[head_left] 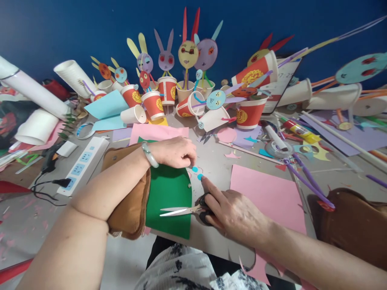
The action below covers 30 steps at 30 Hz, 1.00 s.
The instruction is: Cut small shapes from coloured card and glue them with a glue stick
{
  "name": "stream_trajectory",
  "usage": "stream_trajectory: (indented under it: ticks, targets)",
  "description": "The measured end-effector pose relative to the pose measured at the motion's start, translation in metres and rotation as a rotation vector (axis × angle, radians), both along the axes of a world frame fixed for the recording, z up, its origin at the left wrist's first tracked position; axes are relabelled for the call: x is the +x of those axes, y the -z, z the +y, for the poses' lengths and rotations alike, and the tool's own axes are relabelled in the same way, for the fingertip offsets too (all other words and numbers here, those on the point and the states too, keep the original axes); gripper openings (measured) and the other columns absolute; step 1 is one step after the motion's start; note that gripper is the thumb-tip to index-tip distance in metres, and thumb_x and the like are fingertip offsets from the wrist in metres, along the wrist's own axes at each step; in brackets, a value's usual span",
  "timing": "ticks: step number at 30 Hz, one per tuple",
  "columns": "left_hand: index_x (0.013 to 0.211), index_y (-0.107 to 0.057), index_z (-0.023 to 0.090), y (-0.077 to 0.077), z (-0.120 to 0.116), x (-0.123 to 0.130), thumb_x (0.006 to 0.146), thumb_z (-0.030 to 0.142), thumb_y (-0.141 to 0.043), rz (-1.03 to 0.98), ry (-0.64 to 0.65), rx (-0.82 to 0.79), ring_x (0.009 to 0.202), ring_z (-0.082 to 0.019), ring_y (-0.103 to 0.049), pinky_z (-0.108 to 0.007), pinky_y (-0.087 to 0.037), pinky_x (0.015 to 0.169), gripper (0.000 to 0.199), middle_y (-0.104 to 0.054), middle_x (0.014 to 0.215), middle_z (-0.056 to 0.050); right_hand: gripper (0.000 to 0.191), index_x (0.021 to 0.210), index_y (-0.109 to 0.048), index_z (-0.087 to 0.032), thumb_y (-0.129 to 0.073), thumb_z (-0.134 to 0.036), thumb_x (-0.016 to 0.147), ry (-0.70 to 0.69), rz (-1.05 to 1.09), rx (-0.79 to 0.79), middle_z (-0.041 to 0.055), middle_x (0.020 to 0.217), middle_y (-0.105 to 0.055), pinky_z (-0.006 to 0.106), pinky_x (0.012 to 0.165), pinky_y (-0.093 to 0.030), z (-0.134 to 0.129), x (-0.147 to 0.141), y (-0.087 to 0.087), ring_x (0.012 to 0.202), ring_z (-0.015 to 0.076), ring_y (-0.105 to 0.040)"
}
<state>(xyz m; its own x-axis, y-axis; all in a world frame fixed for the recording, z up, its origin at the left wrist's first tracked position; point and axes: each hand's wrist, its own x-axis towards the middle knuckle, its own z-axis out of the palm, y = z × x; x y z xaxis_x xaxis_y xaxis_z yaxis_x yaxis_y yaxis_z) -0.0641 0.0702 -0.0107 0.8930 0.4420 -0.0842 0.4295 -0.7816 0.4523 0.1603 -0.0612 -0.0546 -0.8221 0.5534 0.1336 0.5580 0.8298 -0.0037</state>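
My right hand (234,211) has the black handles of a pair of scissors (178,210) in its grip, blades slightly apart and pointing left over a green sheet of paper (169,189). Its index finger reaches forward and touches a small blue paper circle (200,177). Just beyond lies a second blue circle (195,169), close to the fingertips of my left hand (178,152). That hand is closed, its fingers curled downward; whether anything is in them is hidden. A bracelet (150,154) circles my left wrist. Under my left forearm lies a brown pouch (128,205), partly over the green sheet.
Paper cups (153,105) with paper rabbit figures line the back. A pink sheet (266,193) lies right, beside a brown bag (347,229). At left are a power strip (81,165) and cables. Tape (276,148), a glue stick (298,129) and scraps lie at right.
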Motion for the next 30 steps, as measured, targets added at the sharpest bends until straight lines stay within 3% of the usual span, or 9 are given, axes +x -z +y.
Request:
stream_trajectory:
  ticks: [4, 10, 15, 18, 22, 27, 30]
  targets:
    - [0.068, -0.069, 0.017, -0.002, 0.000, 0.000, 0.069, 0.004, -0.049, -0.095, -0.038, -0.033, 0.071, -0.013, -0.056, -0.027, -0.042, 0.073, 0.024, -0.066, 0.072, -0.001, 0.015, 0.090, -0.056, -0.014, -0.056, -0.028, 0.086, 0.002, -0.034, -0.010, 0.0267, 0.137, -0.053, 0.030, 0.049, -0.036, 0.000, -0.001, -0.002, 0.049, 0.0117, -0.053]
    - [0.076, -0.070, 0.017, -0.005, -0.003, 0.003, 0.074, 0.009, -0.053, -0.091, -0.061, 0.018, 0.078, -0.015, -0.054, -0.029, -0.041, 0.078, 0.020, -0.061, 0.077, -0.004, 0.017, 0.089, -0.055, -0.015, -0.061, -0.031, 0.084, 0.012, -0.061, -0.029, 0.0258, 0.139, -0.051, 0.030, 0.050, -0.037, 0.000, -0.003, -0.003, 0.051, 0.0134, -0.056]
    - [0.082, -0.071, 0.019, -0.002, -0.008, 0.006, 0.082, 0.025, -0.059, -0.099, -0.053, 0.102, 0.103, -0.021, -0.054, -0.039, -0.037, 0.098, 0.013, -0.059, 0.106, -0.009, 0.021, 0.091, -0.055, -0.015, -0.061, -0.034, 0.085, 0.019, -0.082, -0.033, 0.0258, 0.140, -0.050, 0.030, 0.050, -0.037, -0.001, -0.003, -0.004, 0.052, 0.0129, -0.056]
    - [0.088, -0.072, 0.022, 0.001, -0.010, 0.008, 0.081, 0.028, -0.064, -0.099, -0.009, 0.165, 0.125, -0.028, -0.042, -0.049, -0.028, 0.108, 0.013, -0.054, 0.124, -0.011, 0.022, 0.093, -0.055, -0.014, -0.061, -0.034, 0.086, 0.016, -0.079, -0.026, 0.0255, 0.138, -0.052, 0.030, 0.051, -0.037, -0.001, -0.002, -0.004, 0.053, 0.0128, -0.056]
    - [0.083, -0.073, 0.025, 0.003, -0.018, 0.013, 0.080, 0.025, -0.065, -0.073, 0.007, 0.244, 0.137, -0.032, -0.029, -0.058, -0.016, 0.112, 0.009, -0.049, 0.135, -0.008, 0.022, 0.094, -0.056, -0.013, -0.058, -0.034, 0.087, 0.012, -0.047, -0.019, 0.0259, 0.136, -0.053, 0.030, 0.051, -0.038, -0.001, -0.002, -0.003, 0.053, 0.0123, -0.054]
    - [0.078, -0.070, 0.022, 0.005, -0.027, 0.019, 0.081, 0.023, -0.063, -0.084, 0.046, 0.238, 0.132, -0.031, -0.036, -0.057, -0.019, 0.110, 0.008, -0.054, 0.128, -0.010, 0.021, 0.093, -0.056, -0.014, -0.058, -0.033, 0.087, 0.010, -0.047, -0.020, 0.0255, 0.135, -0.054, 0.030, 0.051, -0.038, 0.000, -0.002, -0.003, 0.053, 0.0128, -0.056]
    - [0.084, -0.068, 0.020, 0.005, -0.022, 0.016, 0.084, 0.019, -0.056, -0.070, -0.017, 0.259, 0.118, -0.026, -0.047, -0.053, -0.022, 0.109, 0.012, -0.058, 0.118, -0.010, 0.022, 0.093, -0.056, -0.014, -0.059, -0.034, 0.086, 0.007, -0.064, -0.008, 0.0256, 0.136, -0.053, 0.030, 0.051, -0.039, 0.000, -0.002, -0.003, 0.053, 0.0134, -0.057]
